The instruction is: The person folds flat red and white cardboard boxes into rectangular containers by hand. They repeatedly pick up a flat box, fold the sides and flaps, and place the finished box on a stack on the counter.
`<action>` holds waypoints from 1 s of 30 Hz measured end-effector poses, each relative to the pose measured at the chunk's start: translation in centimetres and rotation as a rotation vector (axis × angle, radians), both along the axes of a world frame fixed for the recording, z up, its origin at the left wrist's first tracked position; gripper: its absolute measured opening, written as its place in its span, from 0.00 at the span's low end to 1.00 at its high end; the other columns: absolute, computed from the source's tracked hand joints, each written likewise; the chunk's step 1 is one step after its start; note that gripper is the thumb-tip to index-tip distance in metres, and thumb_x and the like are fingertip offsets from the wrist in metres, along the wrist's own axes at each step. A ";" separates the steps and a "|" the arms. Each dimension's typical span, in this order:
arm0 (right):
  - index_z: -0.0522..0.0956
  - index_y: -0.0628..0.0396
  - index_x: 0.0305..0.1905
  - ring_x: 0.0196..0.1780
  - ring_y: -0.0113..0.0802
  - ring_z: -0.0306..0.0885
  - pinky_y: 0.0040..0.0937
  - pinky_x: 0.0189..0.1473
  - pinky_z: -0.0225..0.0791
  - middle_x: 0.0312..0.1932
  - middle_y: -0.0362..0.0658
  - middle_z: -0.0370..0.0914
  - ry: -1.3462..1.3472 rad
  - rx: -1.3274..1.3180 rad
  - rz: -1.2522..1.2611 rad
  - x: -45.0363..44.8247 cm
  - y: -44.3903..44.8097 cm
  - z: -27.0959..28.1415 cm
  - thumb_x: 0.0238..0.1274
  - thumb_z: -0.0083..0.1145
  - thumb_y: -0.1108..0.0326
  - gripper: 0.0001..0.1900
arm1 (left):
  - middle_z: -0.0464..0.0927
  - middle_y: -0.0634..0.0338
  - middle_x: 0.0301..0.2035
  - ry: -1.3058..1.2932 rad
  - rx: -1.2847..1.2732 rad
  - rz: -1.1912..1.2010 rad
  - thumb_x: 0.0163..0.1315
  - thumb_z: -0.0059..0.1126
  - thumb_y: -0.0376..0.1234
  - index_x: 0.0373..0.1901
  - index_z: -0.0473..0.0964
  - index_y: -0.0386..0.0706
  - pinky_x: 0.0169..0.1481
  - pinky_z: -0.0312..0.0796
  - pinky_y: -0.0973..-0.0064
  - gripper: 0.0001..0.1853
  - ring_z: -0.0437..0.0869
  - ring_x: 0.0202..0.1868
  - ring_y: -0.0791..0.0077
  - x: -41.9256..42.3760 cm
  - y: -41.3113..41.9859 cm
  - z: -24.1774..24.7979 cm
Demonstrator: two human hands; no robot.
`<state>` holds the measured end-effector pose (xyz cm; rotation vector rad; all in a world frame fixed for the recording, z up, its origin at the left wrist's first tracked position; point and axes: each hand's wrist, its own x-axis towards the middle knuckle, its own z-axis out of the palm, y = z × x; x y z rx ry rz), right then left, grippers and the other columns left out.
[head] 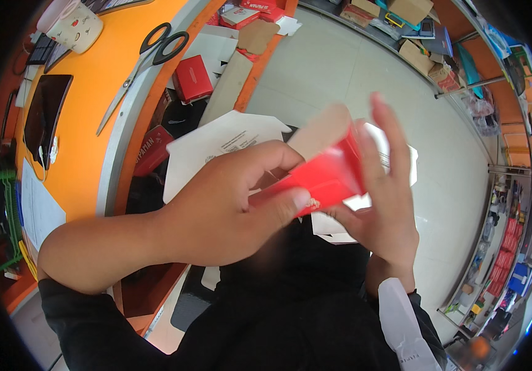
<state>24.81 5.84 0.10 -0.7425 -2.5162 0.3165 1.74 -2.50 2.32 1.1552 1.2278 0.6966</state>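
A red paperboard carton (328,178) with a pale inner side is held in front of my body, tilted and partly folded. My left hand (229,204) grips its left end, thumb on the red face and fingers behind. At the other end, my right hand (382,195) has fingers along the edge and thumb at the lower side; it is blurred. Behind and below both hands lie white carton blanks (187,162) with printing, partly hidden by the hands. Black clothing (289,301) covers my lap.
On the orange desk (85,120) at left lie scissors (129,81), a dark phone (47,116), a paper (38,204) and a patterned cup (78,28). An open shelf under it holds a red box (192,79). Shelves with goods (509,241) line the tiled floor's right side.
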 end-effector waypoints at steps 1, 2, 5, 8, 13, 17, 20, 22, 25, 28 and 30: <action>0.66 0.54 0.75 0.74 0.52 0.67 0.54 0.71 0.64 0.77 0.58 0.61 0.088 0.028 -0.097 0.1 -0.1 -0.6 0.41 0.83 0.52 0.53 | 0.82 0.52 0.40 0.019 0.059 -0.018 0.74 0.59 0.34 0.51 0.74 0.35 0.48 0.76 0.70 0.12 0.84 0.40 0.70 0.0 0.0 0.0; 0.65 0.55 0.75 0.73 0.52 0.68 0.52 0.69 0.67 0.76 0.58 0.61 0.220 0.063 -0.164 0.1 -0.2 -1.4 0.43 0.83 0.54 0.52 | 0.82 0.53 0.41 0.038 0.118 -0.034 0.74 0.60 0.34 0.52 0.74 0.35 0.48 0.76 0.71 0.13 0.84 0.41 0.72 0.0 0.0 0.0; 0.72 0.54 0.67 0.65 0.51 0.75 0.44 0.60 0.75 0.67 0.55 0.69 0.598 0.010 -0.144 0.5 -0.9 -3.2 0.47 0.83 0.53 0.43 | 0.81 0.58 0.41 -0.050 0.264 0.055 0.76 0.59 0.37 0.53 0.75 0.36 0.47 0.75 0.74 0.14 0.82 0.42 0.77 0.5 -0.1 -0.3; 0.78 0.53 0.53 0.56 0.48 0.82 0.43 0.53 0.78 0.54 0.51 0.79 0.682 -0.174 0.238 0.9 -1.3 -4.2 0.48 0.81 0.46 0.32 | 0.79 0.65 0.40 -0.345 0.122 0.299 0.79 0.54 0.40 0.54 0.76 0.37 0.45 0.75 0.78 0.15 0.80 0.41 0.83 1.0 0.0 -0.7; 0.79 0.48 0.57 0.61 0.51 0.80 0.45 0.58 0.78 0.63 0.54 0.74 0.545 -0.078 0.280 -0.1 -2.0 -5.0 0.48 0.79 0.42 0.34 | 0.81 0.63 0.44 -0.577 -0.083 0.350 0.81 0.51 0.39 0.57 0.77 0.38 0.47 0.76 0.78 0.15 0.81 0.44 0.82 0.1 0.3 -0.5; 0.80 0.47 0.59 0.65 0.51 0.76 0.45 0.60 0.76 0.68 0.55 0.70 0.439 0.051 0.144 -0.9 -2.8 -4.5 0.47 0.81 0.43 0.36 | 0.81 0.59 0.51 -0.827 -0.126 0.372 0.81 0.50 0.40 0.59 0.76 0.38 0.53 0.77 0.75 0.16 0.83 0.50 0.78 0.2 0.1 -0.4; 0.87 0.47 0.53 0.65 0.52 0.75 0.43 0.60 0.74 0.67 0.52 0.72 0.417 0.045 0.092 -1.8 -2.8 -4.2 0.43 0.84 0.58 0.27 | 0.80 0.57 0.54 -0.928 -0.196 0.329 0.81 0.49 0.41 0.60 0.74 0.38 0.60 0.77 0.70 0.18 0.83 0.55 0.73 0.0 0.1 -0.7; 0.87 0.48 0.52 0.65 0.53 0.75 0.44 0.61 0.73 0.67 0.53 0.72 0.393 0.107 0.083 -2.4 -2.3 -4.1 0.43 0.82 0.61 0.26 | 0.80 0.56 0.55 -0.913 -0.145 0.309 0.82 0.48 0.42 0.61 0.74 0.38 0.63 0.76 0.68 0.19 0.82 0.57 0.72 -0.2 0.2 -0.9; 0.87 0.50 0.53 0.65 0.55 0.74 0.46 0.62 0.73 0.68 0.53 0.72 0.349 0.132 0.094 -2.6 -2.0 -3.5 0.45 0.79 0.64 0.24 | 0.79 0.56 0.55 -0.912 -0.141 0.320 0.82 0.47 0.43 0.62 0.73 0.37 0.63 0.75 0.68 0.20 0.82 0.57 0.71 -0.2 0.2 -1.0; 0.87 0.53 0.54 0.65 0.57 0.74 0.48 0.64 0.72 0.69 0.55 0.71 0.315 0.035 0.130 -2.0 -2.1 -2.5 0.47 0.76 0.63 0.24 | 0.79 0.56 0.55 -0.915 -0.167 0.277 0.82 0.46 0.43 0.62 0.72 0.36 0.63 0.75 0.68 0.20 0.82 0.56 0.72 -0.3 0.3 -1.0; 0.85 0.54 0.56 0.66 0.58 0.73 0.49 0.65 0.71 0.70 0.58 0.69 0.277 0.019 0.151 -1.9 -2.0 -2.1 0.52 0.73 0.60 0.24 | 0.79 0.56 0.54 -0.904 -0.184 0.249 0.82 0.46 0.43 0.63 0.72 0.36 0.63 0.75 0.69 0.21 0.83 0.56 0.72 -0.3 0.3 -1.0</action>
